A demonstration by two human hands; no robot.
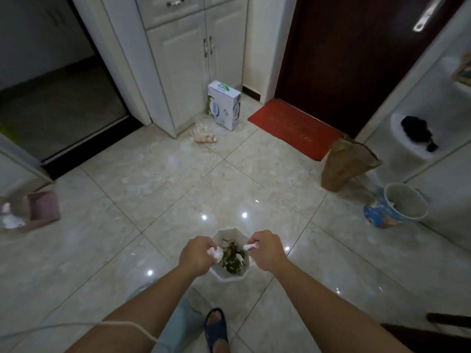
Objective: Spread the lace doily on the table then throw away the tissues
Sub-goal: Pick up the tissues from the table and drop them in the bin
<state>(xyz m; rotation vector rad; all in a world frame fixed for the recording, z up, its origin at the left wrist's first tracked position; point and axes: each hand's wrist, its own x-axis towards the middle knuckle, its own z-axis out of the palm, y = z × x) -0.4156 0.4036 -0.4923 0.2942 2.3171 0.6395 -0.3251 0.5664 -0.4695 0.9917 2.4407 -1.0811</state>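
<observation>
Partly hidden: tissues (pixel 214 253) in fists (bin (pixel 230 275) below)

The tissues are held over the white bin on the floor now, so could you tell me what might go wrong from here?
1. The tissue in the left hand sits near the white bin's left rim, so the tissue may land on the tiled floor.
2. The right hand holds its tissue close to the right rim; it could also miss.
3. The bin already holds green scraps, so light tissues may roll off.
</observation>
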